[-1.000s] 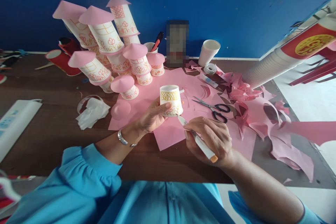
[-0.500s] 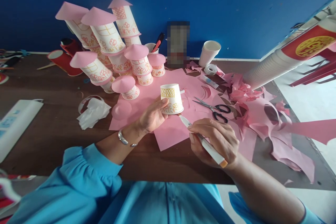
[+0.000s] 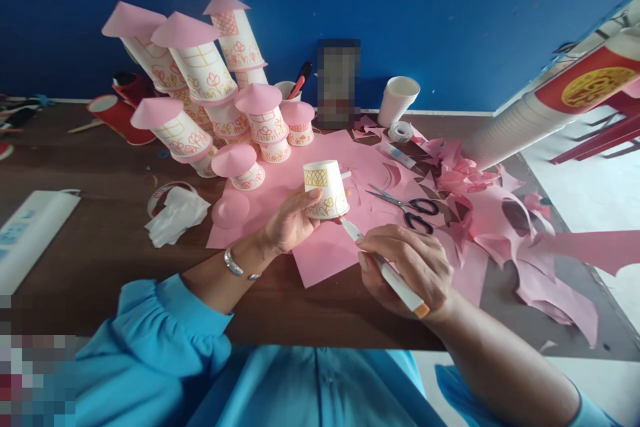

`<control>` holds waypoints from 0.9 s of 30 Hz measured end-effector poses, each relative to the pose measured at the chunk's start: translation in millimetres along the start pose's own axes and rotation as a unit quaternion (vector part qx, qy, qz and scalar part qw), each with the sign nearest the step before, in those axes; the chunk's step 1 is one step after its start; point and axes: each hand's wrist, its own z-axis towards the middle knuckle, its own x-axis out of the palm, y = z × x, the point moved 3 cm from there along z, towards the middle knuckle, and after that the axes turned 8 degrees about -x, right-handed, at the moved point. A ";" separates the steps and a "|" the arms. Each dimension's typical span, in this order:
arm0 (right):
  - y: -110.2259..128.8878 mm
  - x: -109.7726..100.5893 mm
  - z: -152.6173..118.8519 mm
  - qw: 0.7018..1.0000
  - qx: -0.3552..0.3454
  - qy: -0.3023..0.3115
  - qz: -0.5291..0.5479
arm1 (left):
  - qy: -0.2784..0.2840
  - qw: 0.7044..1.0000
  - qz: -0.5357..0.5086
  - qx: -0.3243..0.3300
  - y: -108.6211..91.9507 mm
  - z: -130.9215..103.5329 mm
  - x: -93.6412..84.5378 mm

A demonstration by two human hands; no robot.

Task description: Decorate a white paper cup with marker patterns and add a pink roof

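In the head view my left hand (image 3: 293, 220) is closed round a white paper cup (image 3: 325, 190), held upside down over pink paper. The cup carries a yellow lattice drawing and flowers and grass in yellow and orange. Between the fingers of my right hand (image 3: 407, 267) is a white marker (image 3: 400, 287) with an orange end; its tip is close to the cup's lower rim, and I cannot tell whether they touch. Pink paper sheets (image 3: 325, 257) lie beneath both. Just right of the cup are scissors (image 3: 405, 203) with black handles.
Decorated cup towers (image 3: 205, 73) with pink cone roofs stand at back left. Pink scraps (image 3: 500, 213), a tape roll (image 3: 401, 132), a glue tube (image 3: 399, 155) and stacked cups (image 3: 397, 100) lie right. A long cup stack (image 3: 540, 113) leans at far right. Crumpled tissue (image 3: 177, 217) lies left.
The cup has turned slightly in my left hand, so its lattice drawing sits a little further left. The marker has shifted slightly left along with my right hand.
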 end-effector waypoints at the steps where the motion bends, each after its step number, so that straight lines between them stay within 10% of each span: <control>1: 0.1 0.3 -0.3 1.000 0.000 0.001 0.002 | 0.000 1.000 0.000 0.001 -0.1 0.2 0.2; 27: 0.5 4.5 -2.2 0.999 0.005 0.034 0.009 | -0.006 0.998 0.055 0.026 0.6 0.2 -1.7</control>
